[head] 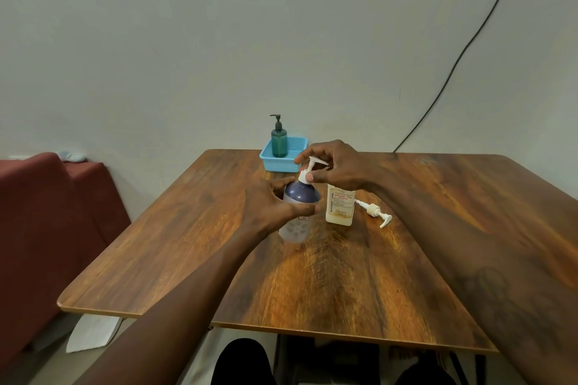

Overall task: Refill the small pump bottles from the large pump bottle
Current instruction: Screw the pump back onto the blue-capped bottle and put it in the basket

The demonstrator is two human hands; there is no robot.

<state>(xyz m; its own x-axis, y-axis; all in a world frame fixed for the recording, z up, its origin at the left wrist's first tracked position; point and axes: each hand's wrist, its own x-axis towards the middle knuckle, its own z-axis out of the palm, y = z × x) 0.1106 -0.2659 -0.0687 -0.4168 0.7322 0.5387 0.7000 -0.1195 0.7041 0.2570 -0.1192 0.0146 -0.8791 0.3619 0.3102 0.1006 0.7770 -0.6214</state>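
Observation:
A large bottle (298, 206) with a dark purple top half, a pale lower half and a white pump stands mid-table. My left hand (272, 206) grips its body from the left. My right hand (334, 166) pinches the white pump collar and head (312, 166) from above. Just to the right stands a small cream bottle (339, 205) with a printed label and no pump on it. Its white pump (377, 212) lies on the table beside it. A small green pump bottle (279, 141) stands upright in a blue basket (281, 164) at the far edge.
The wooden table (312, 275) meets a pale wall at the back. A red seat (47, 212) stands to the left. A black cable (453, 66) runs down the wall at the right. White paper (93, 333) lies on the floor below the table's left corner.

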